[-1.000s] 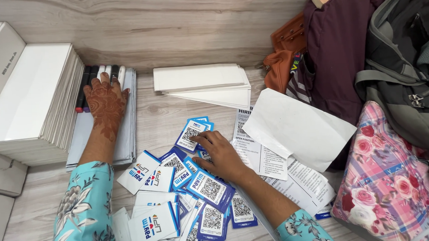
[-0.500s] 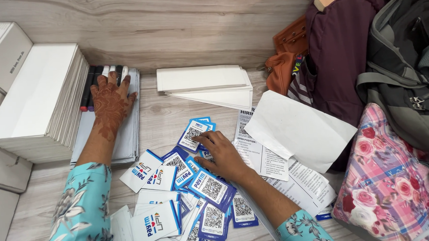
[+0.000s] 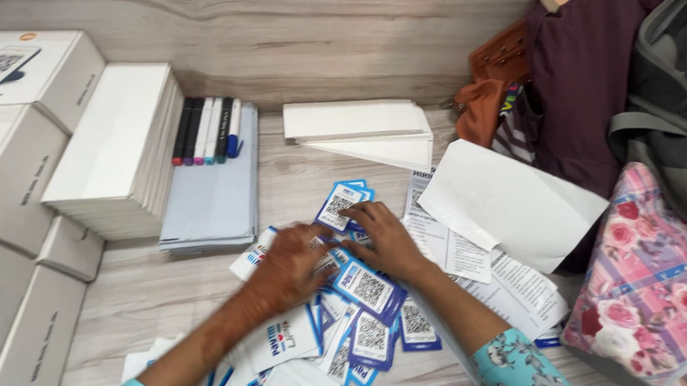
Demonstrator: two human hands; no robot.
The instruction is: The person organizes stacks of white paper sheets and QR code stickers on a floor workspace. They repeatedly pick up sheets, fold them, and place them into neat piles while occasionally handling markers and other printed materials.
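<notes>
Head cam: I see L hand (image 3: 289, 267) & R hand (image 3: 383, 241) flat on blue-white code cards (image 3: 370, 287), fingers spread, gripping nothing, markers (image 3: 208, 129) well apart

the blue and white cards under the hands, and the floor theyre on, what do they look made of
Cards: likely glossy printed card or sticker stock, thin and flat with crisp edges. Floor: pale wood-grain planks, perhaps laminate; matte with visible grain lines and seams.

**Colours and patterns noted**

Cards (image 3: 366, 287): blue-bordered, white centres, black square code patterns. Sleeves (image 3: 517, 362): turquoise floral print. Boxes (image 3: 23, 166): white. Markers (image 3: 208, 129): black, red, white, blue tips. Bag (image 3: 651, 281): pink check with roses. Backpack (image 3: 668, 113): grey. Cloth (image 3: 583, 70): dark purple. Worktop (image 3: 292, 42): pale wood grain.
</notes>
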